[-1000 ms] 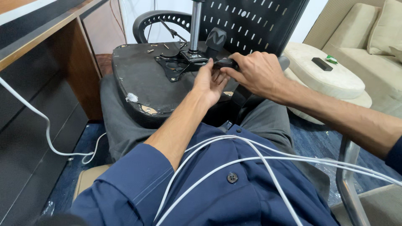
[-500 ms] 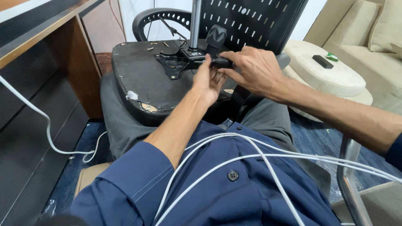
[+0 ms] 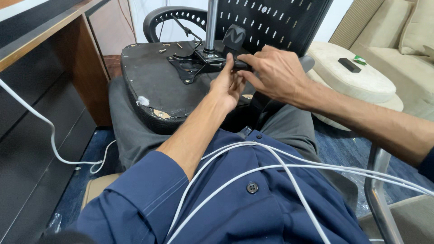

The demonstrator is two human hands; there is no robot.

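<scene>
An upturned office chair seat [image 3: 149,86] rests on my lap, its black underside facing up. A black metal mechanism plate [image 3: 187,67] with a silver gas cylinder [image 3: 211,25] stands at the seat's middle. A black lever handle [image 3: 239,65] sticks out of the mechanism to the right. My right hand [image 3: 275,74] grips this lever handle from the right. My left hand [image 3: 226,88] has its fingers up against the lever, where it meets the plate. The chair's black perforated back [image 3: 271,22] and one armrest [image 3: 167,18] rise behind.
Loose screws [image 3: 162,51] lie on the far edge of the seat. White cables [image 3: 280,169] cross my blue shirt; another white cable [image 3: 49,135] hangs at the left by a wooden desk [image 3: 49,31]. A beige round ottoman [image 3: 361,83] with a black remote [image 3: 350,65] stands to the right, and a metal chair leg [image 3: 379,194].
Both hands have shifted slightly up and to the left along the lever, and the left hand's fingers now reach higher against the mechanism. The seat has hardly moved.
</scene>
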